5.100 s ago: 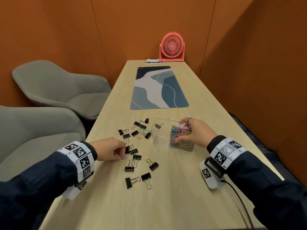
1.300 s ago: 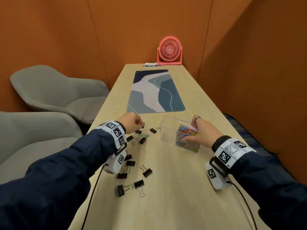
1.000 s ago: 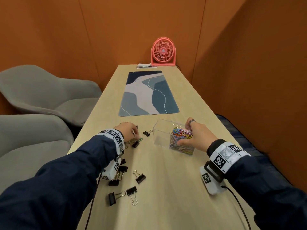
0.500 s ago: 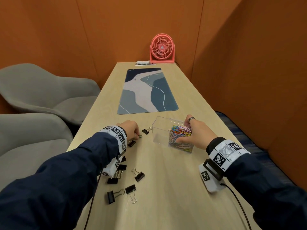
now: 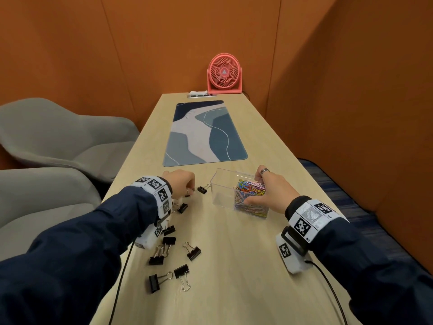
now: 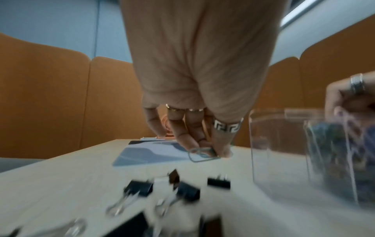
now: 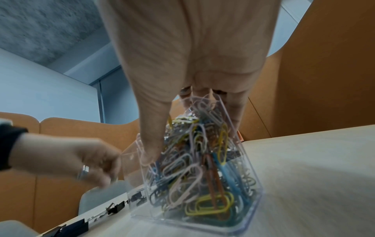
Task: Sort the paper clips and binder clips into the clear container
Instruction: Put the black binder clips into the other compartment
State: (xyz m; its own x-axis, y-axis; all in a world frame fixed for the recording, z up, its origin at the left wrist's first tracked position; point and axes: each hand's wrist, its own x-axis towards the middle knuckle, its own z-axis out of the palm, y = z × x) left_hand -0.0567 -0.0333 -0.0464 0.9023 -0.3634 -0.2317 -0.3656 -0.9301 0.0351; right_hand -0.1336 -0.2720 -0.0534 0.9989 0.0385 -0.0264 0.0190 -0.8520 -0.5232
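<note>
Step in hand: a single paper clip (image 6: 204, 154) is pinched at the fingertips of the left hand (image 5: 179, 184), raised just off the table (image 5: 234, 266) and left of the container (image 5: 234, 191). The container, a clear box with a divider, is gripped by the right hand (image 5: 269, 190), thumb on the near wall and fingers over the far rim. Contents: the right compartment is packed with coloured paper clips (image 7: 194, 168), heaped to the rim; the left compartment appears empty, though its floor is partly blurred. Binder clips (image 5: 173, 254), all black, lie loose on the table near and left of the container; one (image 5: 202, 189) lies just beside the left wall. Next move, as judged: the pinched clip is to be carried right, over the divider, and dropped onto the heap, which calls for a small lift above the rim. The binder clips are judged still to be sorted into the left compartment.
</note>
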